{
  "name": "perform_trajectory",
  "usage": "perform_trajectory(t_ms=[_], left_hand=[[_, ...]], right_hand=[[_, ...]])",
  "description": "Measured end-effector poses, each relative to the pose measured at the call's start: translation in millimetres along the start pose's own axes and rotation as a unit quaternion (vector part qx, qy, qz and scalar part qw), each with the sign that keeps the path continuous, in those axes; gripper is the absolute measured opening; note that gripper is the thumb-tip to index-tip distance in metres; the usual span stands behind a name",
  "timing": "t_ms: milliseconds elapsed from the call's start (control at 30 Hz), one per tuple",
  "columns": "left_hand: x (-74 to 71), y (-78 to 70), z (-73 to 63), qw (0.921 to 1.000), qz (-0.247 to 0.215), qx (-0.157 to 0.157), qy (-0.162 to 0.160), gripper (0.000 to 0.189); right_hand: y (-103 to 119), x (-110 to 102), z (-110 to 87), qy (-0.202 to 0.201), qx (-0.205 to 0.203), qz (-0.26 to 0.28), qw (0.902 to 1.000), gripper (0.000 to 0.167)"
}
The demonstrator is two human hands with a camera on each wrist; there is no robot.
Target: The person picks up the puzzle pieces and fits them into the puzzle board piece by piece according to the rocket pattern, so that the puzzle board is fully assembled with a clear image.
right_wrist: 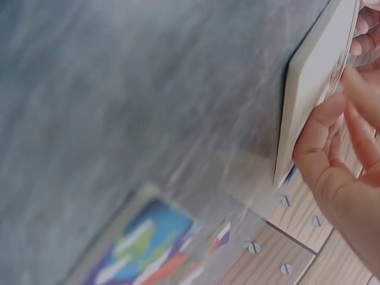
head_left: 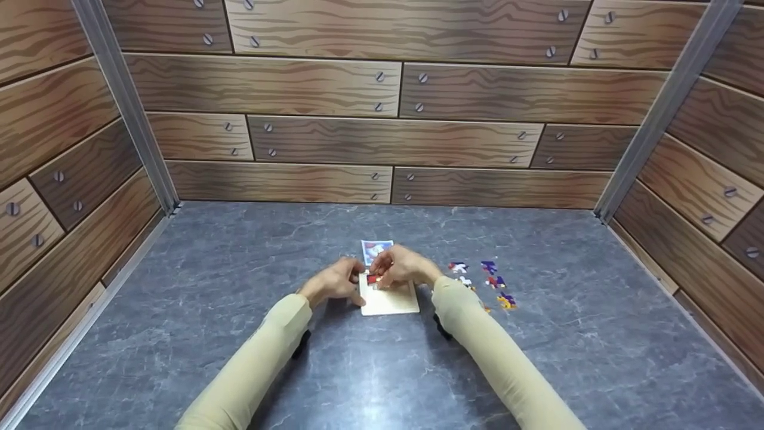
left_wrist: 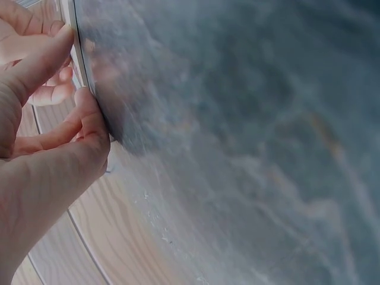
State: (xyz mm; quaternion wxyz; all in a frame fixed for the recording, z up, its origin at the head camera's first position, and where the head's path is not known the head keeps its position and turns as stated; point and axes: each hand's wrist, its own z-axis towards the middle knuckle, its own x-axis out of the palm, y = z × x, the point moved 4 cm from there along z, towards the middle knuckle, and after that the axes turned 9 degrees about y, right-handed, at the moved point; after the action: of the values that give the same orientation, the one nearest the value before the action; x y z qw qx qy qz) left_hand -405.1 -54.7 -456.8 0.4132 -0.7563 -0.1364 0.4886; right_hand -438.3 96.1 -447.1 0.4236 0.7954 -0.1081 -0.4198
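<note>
A pale, flat puzzle board (head_left: 391, 303) lies on the table, with red puzzle pieces (head_left: 373, 279) in its upper left part. At the board's left edge, my left hand (head_left: 335, 280) holds it, thumb towards the near side and bent fingers towards the far corner. My right hand (head_left: 400, 266) reaches over the far part of the board, and its thumb and fingertips pinch a puzzle piece there, mostly hidden by the fingers. The right wrist view shows the board (right_wrist: 314, 65) edge-on beside these fingers (right_wrist: 323, 122).
Behind the board lies a small picture card (head_left: 371, 246), partly covered by the right hand. Several loose puzzle pieces (head_left: 495, 282) in purple, red, white and orange are spread to the right, some behind the right forearm. Wood-patterned walls (head_left: 322, 140) enclose the grey marbled table (head_left: 239, 257).
</note>
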Motion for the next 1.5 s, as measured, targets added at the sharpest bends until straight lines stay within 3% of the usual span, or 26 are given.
perform_trajectory(t_ms=[400,1033,1367,1500], left_hand=[[-0.6,1.1,-0.9,1.0,-0.003,0.009,0.002,0.056],[-0.8,-0.9,-0.5,0.9999,0.005,0.009,-0.001,0.059],[2.2,1.5,0.4,0.9999,-0.007,-0.004,0.007,0.059],[0.5,1.2,1.0,0.9999,-0.008,-0.007,0.005,0.059]], right_hand=[[8,4,2.9,-0.005,-0.017,-0.041,0.999,0.028],[6,2,2.2,-0.017,-0.015,-0.049,0.9986,0.028],[-4,-3,-2.6,0.011,-0.02,0.032,0.9992,0.035],[-4,-11,-8.0,0.04,-0.031,0.029,0.9983,0.036]])
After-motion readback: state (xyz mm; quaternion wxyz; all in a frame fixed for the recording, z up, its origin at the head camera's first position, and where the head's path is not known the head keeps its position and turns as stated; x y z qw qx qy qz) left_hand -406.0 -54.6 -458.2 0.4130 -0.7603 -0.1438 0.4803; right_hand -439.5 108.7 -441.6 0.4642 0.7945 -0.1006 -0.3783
